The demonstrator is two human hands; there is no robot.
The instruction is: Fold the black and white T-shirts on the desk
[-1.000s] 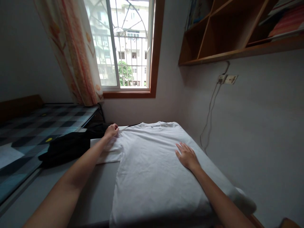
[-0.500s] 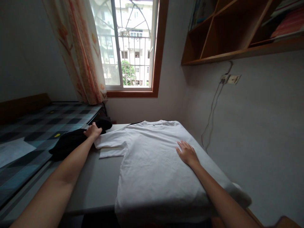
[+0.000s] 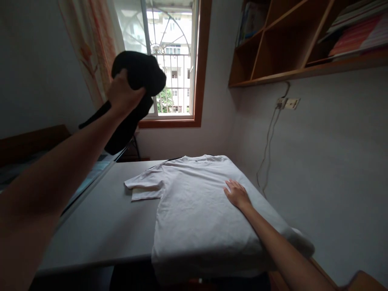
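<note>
My left hand (image 3: 123, 91) is raised in front of the window, its fingers closed on a black cloth item (image 3: 141, 74) whose exact kind I cannot make out. Part of this dark fabric hangs below the wrist. A white T-shirt (image 3: 194, 206) lies spread over the table (image 3: 121, 226), collar toward the window and hem draped over the near edge. Its left-side sleeve stretches out flat, with a second pale layer showing beneath. On the shirt's right half rests my right hand (image 3: 238, 193), palm down with fingers extended and apart.
A bed with a checked cover (image 3: 91, 171) adjoins the table's left side. At the right, a wooden shelf (image 3: 273, 76) with books hangs above a socket (image 3: 286, 103) with a dangling cord (image 3: 268, 149). A patterned curtain (image 3: 87, 48) hangs beside the window (image 3: 169, 60).
My left hand has lifted the black cloth item up off the table and bed edge, to window height. My right hand stays flat on the shirt.
</note>
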